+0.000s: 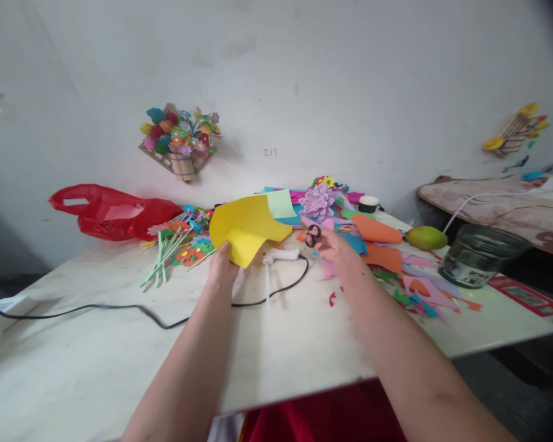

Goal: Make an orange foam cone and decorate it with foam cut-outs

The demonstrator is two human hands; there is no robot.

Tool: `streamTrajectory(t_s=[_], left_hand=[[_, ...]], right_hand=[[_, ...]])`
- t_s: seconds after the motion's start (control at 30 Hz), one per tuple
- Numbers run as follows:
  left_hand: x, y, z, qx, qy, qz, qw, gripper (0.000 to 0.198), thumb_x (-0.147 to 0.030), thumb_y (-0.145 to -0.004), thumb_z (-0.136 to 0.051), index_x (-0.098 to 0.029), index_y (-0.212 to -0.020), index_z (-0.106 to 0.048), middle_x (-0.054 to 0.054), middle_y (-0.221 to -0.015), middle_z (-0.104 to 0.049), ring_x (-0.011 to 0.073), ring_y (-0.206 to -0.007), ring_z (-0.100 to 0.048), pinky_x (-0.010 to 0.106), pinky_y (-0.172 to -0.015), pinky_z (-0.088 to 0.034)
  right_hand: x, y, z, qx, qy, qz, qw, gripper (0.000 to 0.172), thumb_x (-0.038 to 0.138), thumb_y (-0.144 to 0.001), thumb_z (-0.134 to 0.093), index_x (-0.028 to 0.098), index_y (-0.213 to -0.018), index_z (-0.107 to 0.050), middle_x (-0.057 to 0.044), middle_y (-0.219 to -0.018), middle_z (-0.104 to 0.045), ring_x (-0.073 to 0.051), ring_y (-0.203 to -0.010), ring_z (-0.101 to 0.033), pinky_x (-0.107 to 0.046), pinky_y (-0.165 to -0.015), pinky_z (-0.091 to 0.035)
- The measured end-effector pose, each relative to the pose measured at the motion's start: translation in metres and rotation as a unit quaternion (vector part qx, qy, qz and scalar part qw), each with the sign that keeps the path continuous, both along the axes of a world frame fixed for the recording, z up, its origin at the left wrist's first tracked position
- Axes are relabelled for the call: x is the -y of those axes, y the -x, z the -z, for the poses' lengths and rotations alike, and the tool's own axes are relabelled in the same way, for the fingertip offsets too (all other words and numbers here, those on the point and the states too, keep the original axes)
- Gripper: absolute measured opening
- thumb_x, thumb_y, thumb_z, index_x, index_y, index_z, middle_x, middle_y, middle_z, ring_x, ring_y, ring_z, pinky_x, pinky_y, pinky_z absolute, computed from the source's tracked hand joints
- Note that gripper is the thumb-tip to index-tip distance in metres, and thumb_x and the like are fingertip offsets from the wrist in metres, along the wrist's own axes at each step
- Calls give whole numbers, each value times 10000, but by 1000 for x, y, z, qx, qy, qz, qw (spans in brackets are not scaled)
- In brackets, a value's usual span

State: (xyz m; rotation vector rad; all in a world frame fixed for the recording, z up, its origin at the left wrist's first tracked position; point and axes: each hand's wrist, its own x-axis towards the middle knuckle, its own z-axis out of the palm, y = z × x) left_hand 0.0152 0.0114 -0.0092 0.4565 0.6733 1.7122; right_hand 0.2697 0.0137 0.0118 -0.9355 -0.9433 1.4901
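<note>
My left hand (223,267) pinches the lower edge of a yellow sheet (244,227), which has a curved cut-out along its lower right side. My right hand (329,244) has its fingers at the black handles of a pair of scissors (312,236) and grips them above the pile of coloured pieces; the blades are hard to make out. Between my hands a white glue gun (282,256) lies on the table, with a clear glue stick sticking out toward me. Behind the scissors sits a layered purple flower (317,202).
A red plastic bag (115,212) and pale green stems (163,261) lie at the left. Orange sheets (380,230), coloured scraps (424,301), a yellow-green fruit (426,237) and a glass jar (482,255) stand right. A black cord (152,314) crosses the table (96,368).
</note>
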Motion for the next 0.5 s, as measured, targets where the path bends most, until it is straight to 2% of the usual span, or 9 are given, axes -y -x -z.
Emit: streamTrajectory(t_s=[0.07, 0.17, 0.23, 0.33, 0.4, 0.5], left_hand=[[-2, 2, 0, -15, 1, -8, 1000, 310, -85, -846, -434, -193, -1104, -568, 64, -1103, -647, 197, -1060, -597, 387, -929, -471], [-4, 5, -1, -33, 18, -33, 999, 308, -89, -844, -445, -208, -1099, -572, 59, -1143, -626, 190, -1045, -606, 375, -921, -478], [-5, 8, -2, -46, 41, -42, 997, 279, -138, -849, -470, -203, -1101, -570, 75, -1170, -611, 203, -1057, -600, 389, -921, -476], [-6, 11, -4, -70, 78, -40, 994, 269, -194, -850, -492, -183, -1109, -565, 102, -1191, -598, 229, -1077, -587, 423, -935, -459], [-5, 12, -5, -77, 85, -37, 993, 265, -203, -850, -489, -177, -1101, -570, 104, -1176, -608, 234, -1085, -581, 418, -937, -456], [-1, 10, -8, -68, 73, -30, 995, 259, -193, -850, -477, -167, -1085, -583, 107, -1141, -628, 238, -1093, -575, 397, -926, -469]], right_hand=[[3, 3, -4, -36, 6, -3, 999, 180, 42, -832, -406, 145, -705, -481, 18, -542, -509, -32, -445, -471, -76, -315, -244], [6, 9, -7, -101, 36, -36, 994, 157, 161, -881, -424, 146, -746, -502, 32, -549, -488, -25, -416, -420, -74, -299, -225], [7, 11, -9, -126, 64, -55, 988, 231, 278, -901, -407, 146, -737, -501, 20, -558, -492, -36, -415, -415, -88, -289, -222], [10, 14, -11, -127, 93, -72, 985, 388, 445, -898, -332, 145, -719, -501, -7, -573, -499, -66, -452, -447, -114, -296, -256], [12, 16, -12, -114, 93, -85, 985, 456, 497, -891, -280, 141, -727, -515, -20, -587, -503, -82, -480, -460, -130, -311, -285], [17, 21, -15, -64, 50, -82, 993, 430, 499, -882, -313, 152, -749, -529, -20, -603, -507, -94, -502, -466, -141, -325, -297]])
